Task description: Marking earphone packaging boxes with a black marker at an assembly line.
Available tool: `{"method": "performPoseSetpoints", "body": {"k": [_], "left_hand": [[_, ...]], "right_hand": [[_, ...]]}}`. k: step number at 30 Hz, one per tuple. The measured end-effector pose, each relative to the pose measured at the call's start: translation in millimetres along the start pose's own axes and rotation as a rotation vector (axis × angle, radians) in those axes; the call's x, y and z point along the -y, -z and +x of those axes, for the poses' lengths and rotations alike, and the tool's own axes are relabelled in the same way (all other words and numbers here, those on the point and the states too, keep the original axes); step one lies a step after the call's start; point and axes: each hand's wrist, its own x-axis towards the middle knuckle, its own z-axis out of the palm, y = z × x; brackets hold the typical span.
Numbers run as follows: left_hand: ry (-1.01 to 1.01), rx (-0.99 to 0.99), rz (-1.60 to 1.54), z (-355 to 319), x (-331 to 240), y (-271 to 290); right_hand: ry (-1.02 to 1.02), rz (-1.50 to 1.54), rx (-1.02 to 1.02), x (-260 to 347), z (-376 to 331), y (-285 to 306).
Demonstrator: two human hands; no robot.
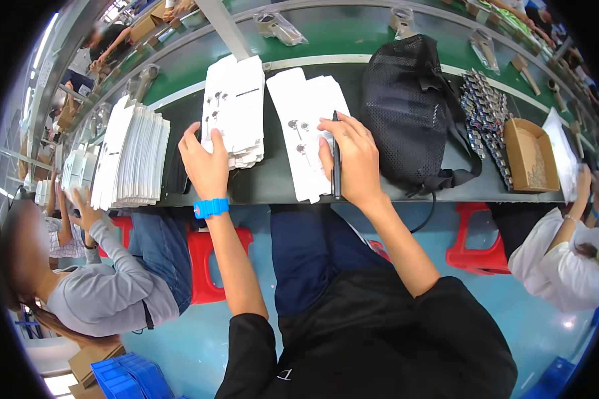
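Note:
My left hand (206, 166), with a blue band round its wrist, has thumb and fingers spread. Its thumb overlaps the lower left edge of a pile of white printed sheets (243, 100); whether it presses on them I cannot tell. A black pen (337, 174) stands nearly upright in the picture between the fingers of my right hand (356, 156). That hand is over the right side of a second pile of white printed sheets (293, 100), which show small drawings of dark round-headed parts.
To the left, a thick row of white folded sheets (133, 156) stands beside a co-worker in grey (113, 292). On the right are a black mesh backpack (406, 110), bundled small metallic packets (482, 113) and an open cardboard box (529, 159). Behind runs a green conveyor (339, 46) carrying bagged parts.

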Motion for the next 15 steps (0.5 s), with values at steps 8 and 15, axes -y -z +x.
{"method": "performPoseSetpoints", "body": {"k": [8,15], "left_hand": [[0.017,0.388,0.314,79.8,-56.3,-52.3],[-0.022,0.524,0.420,102.3,-48.2,-75.1]], "right_hand": [[-0.023,-0.007,0.009,0.9,0.0,1.1],[-0.029,-0.003,-0.007,1.1,1.7,0.6]]}}
